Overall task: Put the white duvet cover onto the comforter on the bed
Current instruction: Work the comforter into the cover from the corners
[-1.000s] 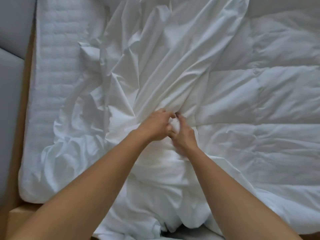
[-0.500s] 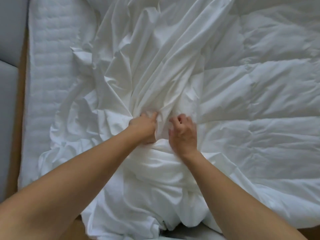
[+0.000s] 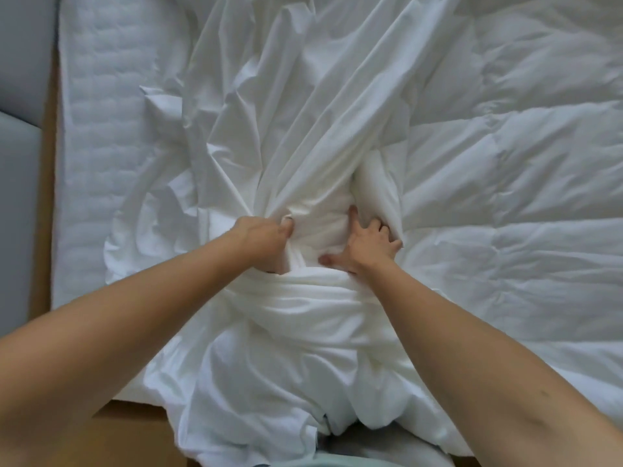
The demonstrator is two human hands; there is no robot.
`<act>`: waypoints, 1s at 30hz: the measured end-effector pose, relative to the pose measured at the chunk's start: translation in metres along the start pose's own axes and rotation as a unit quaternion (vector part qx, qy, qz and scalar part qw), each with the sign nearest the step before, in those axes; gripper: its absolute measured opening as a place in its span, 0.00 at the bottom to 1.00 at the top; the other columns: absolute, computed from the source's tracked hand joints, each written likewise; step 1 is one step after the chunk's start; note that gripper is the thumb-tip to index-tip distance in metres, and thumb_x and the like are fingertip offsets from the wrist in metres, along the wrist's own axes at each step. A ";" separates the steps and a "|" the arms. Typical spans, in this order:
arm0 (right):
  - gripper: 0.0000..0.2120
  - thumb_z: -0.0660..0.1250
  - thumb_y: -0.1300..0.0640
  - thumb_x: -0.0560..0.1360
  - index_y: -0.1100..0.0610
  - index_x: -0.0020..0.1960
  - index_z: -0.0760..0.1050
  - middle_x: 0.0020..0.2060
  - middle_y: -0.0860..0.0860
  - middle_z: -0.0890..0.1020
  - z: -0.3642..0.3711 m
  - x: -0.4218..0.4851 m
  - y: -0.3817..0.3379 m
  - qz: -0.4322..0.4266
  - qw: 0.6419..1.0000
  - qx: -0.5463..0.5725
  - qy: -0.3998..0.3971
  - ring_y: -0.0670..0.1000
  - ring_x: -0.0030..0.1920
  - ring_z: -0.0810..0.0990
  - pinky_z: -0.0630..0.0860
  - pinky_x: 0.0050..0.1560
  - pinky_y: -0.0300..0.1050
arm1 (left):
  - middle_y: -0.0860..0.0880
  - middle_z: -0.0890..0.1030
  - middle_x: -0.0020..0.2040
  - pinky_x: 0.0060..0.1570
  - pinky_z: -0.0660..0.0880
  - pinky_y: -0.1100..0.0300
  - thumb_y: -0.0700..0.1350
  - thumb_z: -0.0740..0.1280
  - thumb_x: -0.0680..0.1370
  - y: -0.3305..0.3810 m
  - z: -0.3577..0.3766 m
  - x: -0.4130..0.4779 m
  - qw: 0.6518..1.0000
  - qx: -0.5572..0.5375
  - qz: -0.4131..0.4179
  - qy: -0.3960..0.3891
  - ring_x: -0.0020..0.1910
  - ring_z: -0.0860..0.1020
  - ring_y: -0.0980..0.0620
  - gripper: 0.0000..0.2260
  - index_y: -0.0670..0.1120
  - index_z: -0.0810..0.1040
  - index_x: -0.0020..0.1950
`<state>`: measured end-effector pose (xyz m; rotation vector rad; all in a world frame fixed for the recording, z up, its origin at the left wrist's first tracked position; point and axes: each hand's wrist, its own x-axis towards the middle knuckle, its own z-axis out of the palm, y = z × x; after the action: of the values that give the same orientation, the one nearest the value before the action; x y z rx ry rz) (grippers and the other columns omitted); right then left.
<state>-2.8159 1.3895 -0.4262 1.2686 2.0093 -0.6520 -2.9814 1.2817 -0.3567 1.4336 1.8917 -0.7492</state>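
Observation:
The white duvet cover (image 3: 303, 106) lies crumpled down the middle of the bed, bunched in thick folds toward me. The quilted white comforter (image 3: 526, 183) spreads flat over the right half of the bed. My left hand (image 3: 263, 241) grips a gathered fold of the cover, thumb on top. A short gap to its right, my right hand (image 3: 367, 246) lies with fingers spread, pressing into the bunched fabric where cover and comforter meet; its fingertips sink into the cloth.
The quilted mattress (image 3: 108, 156) shows bare on the left. A wooden bed frame (image 3: 47, 203) runs along the left and near edges, with a grey padded panel (image 3: 17, 183) beyond it. Cover fabric hangs over the near edge toward my body.
My hands have drawn apart. The left hand slid left while keeping its fold. The right hand opened its fingers and pushed to the right into the fabric. More cover has bunched up near me.

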 end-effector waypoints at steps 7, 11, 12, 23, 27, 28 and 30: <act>0.11 0.70 0.50 0.74 0.57 0.48 0.75 0.43 0.53 0.80 -0.014 -0.044 -0.040 -0.117 0.906 0.356 0.195 0.56 0.46 0.79 0.76 0.50 0.52 | 0.55 0.80 0.55 0.56 0.73 0.56 0.78 0.62 0.68 -0.062 0.040 -0.066 0.986 -0.137 0.092 0.014 0.56 0.76 0.50 0.42 0.61 0.59 0.77; 0.26 0.66 0.27 0.71 0.51 0.43 0.72 0.41 0.50 0.81 0.006 -0.108 -0.066 -0.282 0.951 0.122 -0.045 0.54 0.43 0.79 0.71 0.40 0.48 | 0.55 0.79 0.47 0.62 0.63 0.58 0.60 0.62 0.76 -0.070 0.046 -0.096 0.987 0.062 0.148 -0.004 0.55 0.76 0.50 0.11 0.56 0.79 0.49; 0.26 0.64 0.27 0.71 0.50 0.44 0.71 0.42 0.51 0.81 0.015 -0.123 -0.069 -0.302 0.949 0.078 -0.044 0.55 0.43 0.79 0.69 0.39 0.48 | 0.57 0.77 0.47 0.66 0.59 0.57 0.59 0.62 0.73 -0.073 0.045 -0.105 0.981 0.090 0.169 0.019 0.56 0.74 0.51 0.12 0.55 0.80 0.46; 0.33 0.62 0.25 0.70 0.45 0.66 0.76 0.61 0.46 0.81 0.003 -0.138 -0.055 -0.215 0.886 0.379 -0.156 0.50 0.61 0.79 0.74 0.60 0.42 | 0.47 0.69 0.29 0.36 0.69 0.55 0.69 0.37 0.77 -0.069 -0.027 -0.174 0.984 0.001 0.171 0.059 0.28 0.67 0.51 0.32 0.48 0.69 0.35; 0.42 0.69 0.27 0.68 0.44 0.76 0.64 0.69 0.52 0.74 -0.009 -0.118 -0.054 -0.183 0.955 0.221 -0.079 0.54 0.66 0.75 0.72 0.63 0.49 | 0.47 0.73 0.31 0.39 0.73 0.55 0.68 0.47 0.73 -0.066 -0.045 -0.187 0.989 -0.024 0.147 0.016 0.31 0.71 0.52 0.28 0.47 0.71 0.33; 0.42 0.69 0.27 0.68 0.43 0.76 0.63 0.69 0.52 0.75 -0.010 -0.120 -0.057 -0.212 0.952 0.175 -0.135 0.54 0.66 0.75 0.72 0.59 0.47 | 0.49 0.74 0.32 0.43 0.73 0.56 0.69 0.51 0.70 -0.065 -0.045 -0.194 0.989 -0.003 0.150 -0.007 0.34 0.71 0.53 0.26 0.48 0.72 0.34; 0.41 0.67 0.25 0.67 0.40 0.76 0.62 0.71 0.55 0.70 -0.007 -0.132 -0.063 -0.246 0.948 0.098 -0.174 0.56 0.69 0.69 0.71 0.59 0.50 | 0.54 0.74 0.34 0.50 0.69 0.59 0.69 0.56 0.66 -0.062 -0.044 -0.209 0.988 0.063 0.137 -0.044 0.39 0.68 0.56 0.20 0.53 0.71 0.35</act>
<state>-2.8347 1.2922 -0.3180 0.6779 1.9962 -1.2462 -3.0069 1.1741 -0.1634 1.6695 1.5626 -0.7945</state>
